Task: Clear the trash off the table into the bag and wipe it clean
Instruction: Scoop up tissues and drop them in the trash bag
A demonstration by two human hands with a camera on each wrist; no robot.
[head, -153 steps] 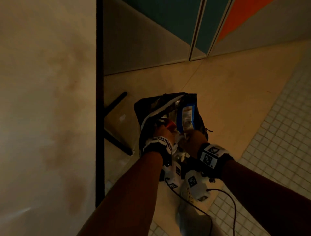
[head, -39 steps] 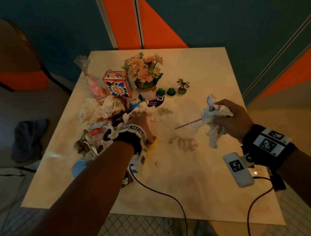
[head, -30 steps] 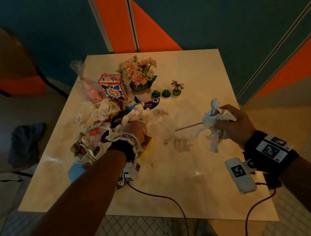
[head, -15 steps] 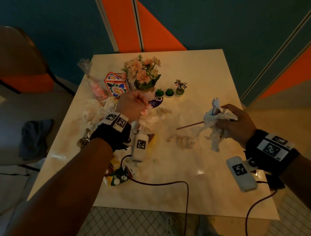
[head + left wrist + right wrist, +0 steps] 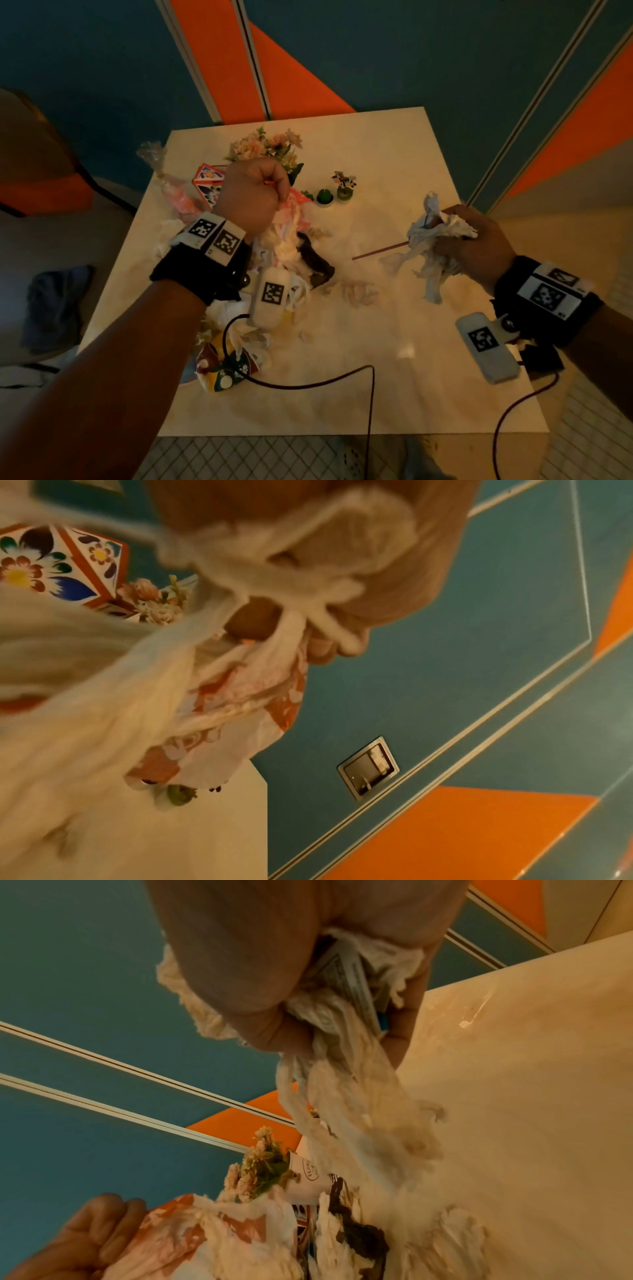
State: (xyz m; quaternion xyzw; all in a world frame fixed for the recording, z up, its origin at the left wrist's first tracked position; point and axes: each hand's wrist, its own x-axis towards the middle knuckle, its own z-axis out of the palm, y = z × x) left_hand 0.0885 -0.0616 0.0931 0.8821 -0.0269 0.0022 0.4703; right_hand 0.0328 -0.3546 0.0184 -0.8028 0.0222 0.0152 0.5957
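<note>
At the left, a clump of white and orange-printed wrappers (image 5: 291, 226) is gripped in the curled fingers of the left hand (image 5: 253, 195), raised above the litter pile (image 5: 239, 329) on the table (image 5: 394, 394); near the middle, loose tissue scraps (image 5: 356, 291) are left lying between the hands, somewhat nearer the right; at the right, a crumpled tissue wad (image 5: 435, 240) with a thin stick (image 5: 380, 250) pointing leftward is clenched in the right hand (image 5: 469, 240); the bag is not seen, so its direction cannot be told.

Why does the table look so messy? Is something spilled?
Yes. The table is littered with crumpled tissues and wrappers on its left, and brownish smears stain its middle. Each hand holds a bunch of trash.
</note>
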